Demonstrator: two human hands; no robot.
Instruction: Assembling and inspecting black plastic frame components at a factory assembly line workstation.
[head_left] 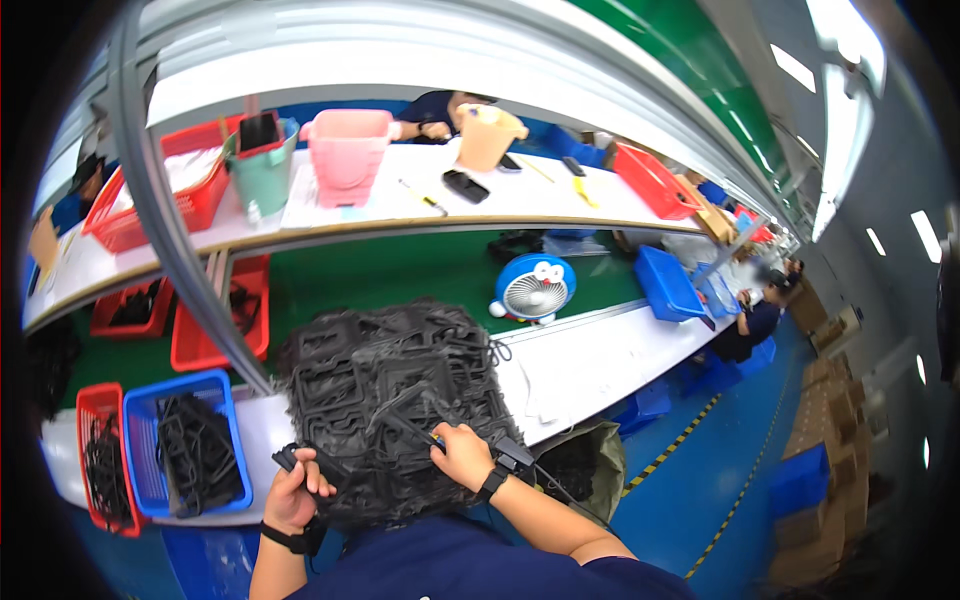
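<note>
A big pile of black moulded frame-like pieces (395, 365) with ragged edges lies on the white bench in front of me. My left hand (292, 492) is at the pile's near left edge, its fingers closed around a black strip-like piece (286, 457). Over the near right part of the pile, my right hand (464, 460) is closed on a slim dark tool with a bit of yellow (437, 441) showing by the fingers. Most of that tool is hidden, so its kind is unclear. Black bands circle both wrists.
Left of the pile stand a blue basket (133, 447) and a narrow red basket (85, 400), both holding black parts. A blue cartoon-faced fan (535, 288) sits behind. The shelf above carries a pink bucket (350, 150). An open sack (603, 465) is at right; other people work beyond.
</note>
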